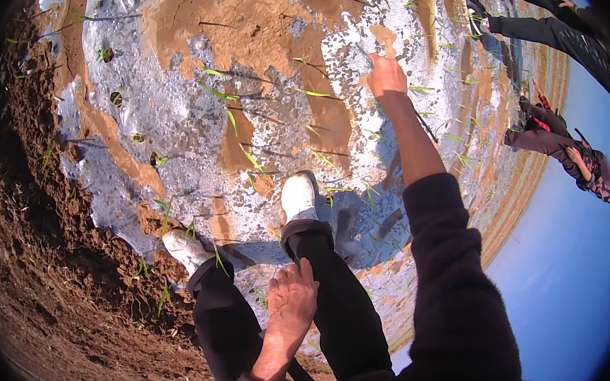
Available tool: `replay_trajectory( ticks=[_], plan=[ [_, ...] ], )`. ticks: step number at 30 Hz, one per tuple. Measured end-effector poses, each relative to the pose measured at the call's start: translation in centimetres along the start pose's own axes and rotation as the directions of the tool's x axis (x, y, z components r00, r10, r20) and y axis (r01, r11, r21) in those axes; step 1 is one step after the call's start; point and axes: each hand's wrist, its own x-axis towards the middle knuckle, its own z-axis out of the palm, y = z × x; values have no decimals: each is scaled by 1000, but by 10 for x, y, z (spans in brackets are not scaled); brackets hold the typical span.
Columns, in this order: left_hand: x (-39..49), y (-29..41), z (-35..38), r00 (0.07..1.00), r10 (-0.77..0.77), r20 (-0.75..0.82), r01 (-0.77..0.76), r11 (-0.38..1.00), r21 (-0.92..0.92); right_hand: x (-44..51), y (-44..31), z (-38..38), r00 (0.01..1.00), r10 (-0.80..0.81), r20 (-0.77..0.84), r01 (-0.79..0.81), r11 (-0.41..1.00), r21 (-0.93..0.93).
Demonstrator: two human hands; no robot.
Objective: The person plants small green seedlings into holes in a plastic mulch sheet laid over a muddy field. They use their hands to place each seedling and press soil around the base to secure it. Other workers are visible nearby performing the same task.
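My right hand (386, 77) reaches low over the plastic mulch film (166, 94), shut on a thin tool (362, 49) whose grey tip shows past the fingers. A dark, thin rod (427, 126) emerges beyond the forearm; whether it belongs to that tool is unclear. My left hand (292, 295) hangs back-up between my lower legs, close to the right knee. Its palm is hidden, and nothing shows in it. Slim green seedlings (250, 157) rise from the film, including several near my shoes.
My white shoes (299, 196) stand on the film and its soil edge. Brown mud (236, 28) covers patches of film, and planting holes (116, 99) dot it. Loose soil (25, 226) borders the left. At right are one person's dark trousers (553, 43) and another person bending (562, 146).
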Motion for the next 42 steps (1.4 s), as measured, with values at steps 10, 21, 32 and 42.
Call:
replay_trajectory(
  ticks=[10, 21, 32, 42],
  plan=[
    [1, 2, 8, 1000, 4, -21, -4, 999, 37, 36, -2, -10, 999, -53, -7, 53, 998, -38],
    [2, 5, 8, 1000, -14, 2, 14, 1000, 25, 59, 0, -35, 990, 108, 87, -123, 974, 190],
    [4, 6, 14, 1000, -8, 6, 8, 1000, 5, 39, 1, -3, 983, 67, 172, -75, 996, 40],
    [7, 8, 14, 1000, -13, 16, 13, 1000, 18, 33, -6, 17, 984, 167, 53, -175, 959, 225]
  ],
)
